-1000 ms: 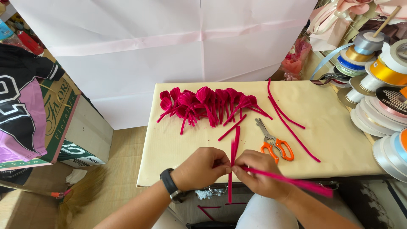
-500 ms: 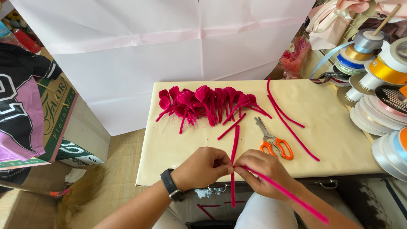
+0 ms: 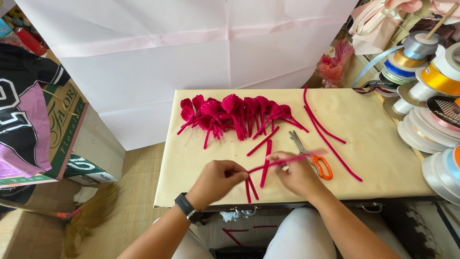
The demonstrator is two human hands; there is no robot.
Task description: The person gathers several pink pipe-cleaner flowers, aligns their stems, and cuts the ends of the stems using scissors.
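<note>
Both hands work at the near edge of a low table (image 3: pixel 201 158) covered in cream paper. The left hand (image 3: pixel 218 177), with a dark watch on its wrist, has its fingers closed in a pinch on a pink stem (image 3: pixel 268 164) where short ends bend down toward the table edge. The right hand (image 3: pixel 298 173) has its fingers curled shut around the same pink stem, which runs on a slight upward slant from the left hand across to the right and past it, blurred at its far right tip. So the stem is held between the two hands, just above the paper.

Just right of the right hand lie scissors (image 3: pixel 316 160) with orange handles, blades pointing far and left. A loose pink piece (image 3: pixel 264 163) lies near upright between the hands, and another (image 3: pixel 262 141) lies slanted beyond it. Further back a row of pink folded flowers (image 3: pixel 230 112) rests with stems pointing near. Two long pink strips (image 3: pixel 330 139) stretch diagonally at the right.

At the far right stands a stack of ribbon spools (image 3: pixel 431 96) in white, yellow, blue and silver. On the left sits a cardboard box (image 3: pixel 72 139) with a green printed side, partly under a black and pink cloth (image 3: pixel 21 129). A large white sheet with a pale pink band (image 3: pixel 191 57) hangs behind the table.
</note>
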